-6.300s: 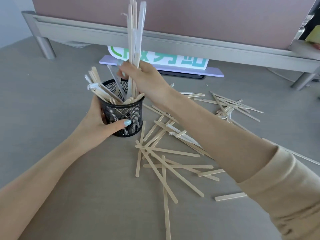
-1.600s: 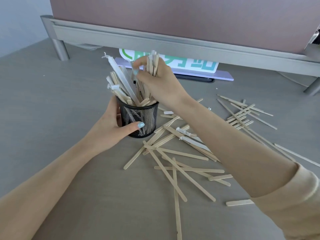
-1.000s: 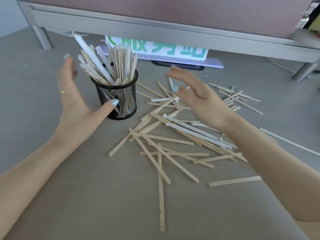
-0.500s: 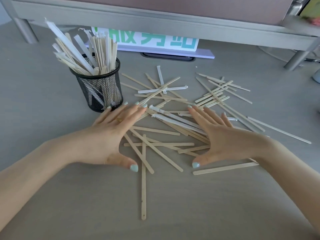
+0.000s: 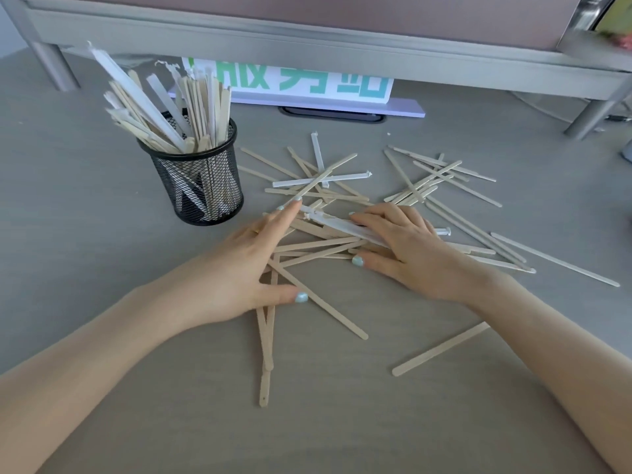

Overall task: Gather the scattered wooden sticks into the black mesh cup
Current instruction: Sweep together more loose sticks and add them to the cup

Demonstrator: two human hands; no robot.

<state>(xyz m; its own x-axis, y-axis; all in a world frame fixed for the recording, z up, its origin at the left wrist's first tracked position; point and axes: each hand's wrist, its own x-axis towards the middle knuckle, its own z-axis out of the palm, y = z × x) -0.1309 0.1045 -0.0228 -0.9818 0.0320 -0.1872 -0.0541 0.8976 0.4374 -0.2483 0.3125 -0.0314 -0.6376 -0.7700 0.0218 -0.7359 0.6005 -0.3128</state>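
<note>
The black mesh cup (image 5: pixel 201 186) stands upright at the left, full of wooden sticks and white paper-wrapped sticks that fan out leftward. Several loose wooden sticks (image 5: pixel 318 249) lie criss-crossed on the grey table to its right. My left hand (image 5: pixel 246 271) and my right hand (image 5: pixel 407 253) rest flat on either side of that pile, fingers spread, pressing the sticks between them. A white wrapped stick (image 5: pixel 342 224) lies between the fingertips. Neither hand has lifted anything.
A second cluster of sticks (image 5: pixel 441 179) lies farther right, and single sticks (image 5: pixel 441 348) lie near my right forearm. A grey metal shelf (image 5: pixel 307 39) on legs spans the back, with a green-lettered sign (image 5: pixel 301 85) under it.
Both hands have slid inward, pushing the loose sticks into a tighter pile. Before that my right hand let go of a bundle in the cup and my left hand let go of the cup.
</note>
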